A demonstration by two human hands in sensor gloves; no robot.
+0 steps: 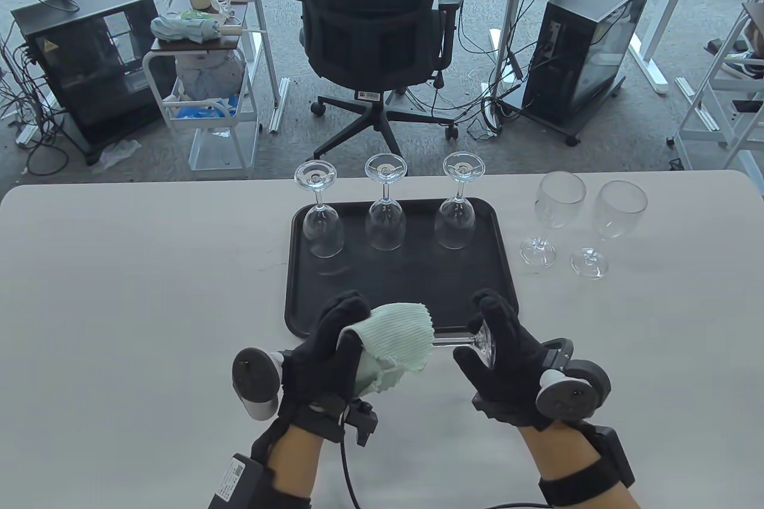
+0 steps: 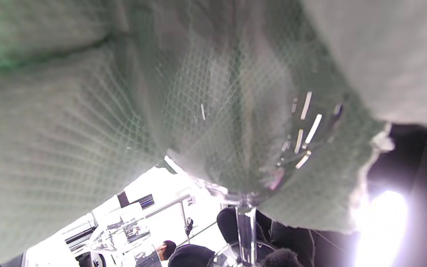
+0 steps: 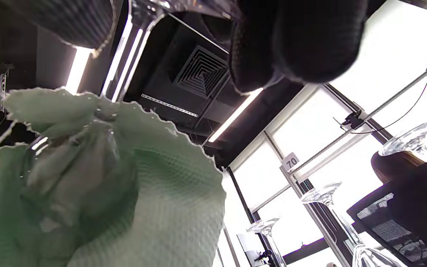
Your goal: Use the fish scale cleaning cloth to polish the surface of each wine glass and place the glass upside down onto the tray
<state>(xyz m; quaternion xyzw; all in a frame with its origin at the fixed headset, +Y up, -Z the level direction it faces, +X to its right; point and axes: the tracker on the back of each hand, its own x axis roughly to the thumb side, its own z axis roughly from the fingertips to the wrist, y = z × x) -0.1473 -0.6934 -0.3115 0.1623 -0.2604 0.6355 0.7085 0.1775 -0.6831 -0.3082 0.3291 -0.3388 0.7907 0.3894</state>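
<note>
A wine glass (image 1: 459,343) lies sideways between my hands just above the table's front, over the near edge of the black tray (image 1: 507,270). My left hand (image 1: 334,342) grips its bowl through the pale green fish scale cloth (image 1: 397,336), which wraps the bowl and hides it. My right hand (image 1: 498,345) pinches the glass's foot (image 1: 484,342). In the left wrist view the cloth (image 2: 124,92) fills the frame with the stem (image 2: 246,230) below. The right wrist view shows the cloth (image 3: 98,193) and stem (image 3: 124,55). Three glasses (image 1: 385,210) stand upside down on the tray.
Two upright wine glasses (image 1: 558,216) (image 1: 615,222) stand on the table to the right of the tray. Beyond the table's far edge are an office chair (image 1: 373,25), a small cart (image 1: 203,91) and computer cases on the floor.
</note>
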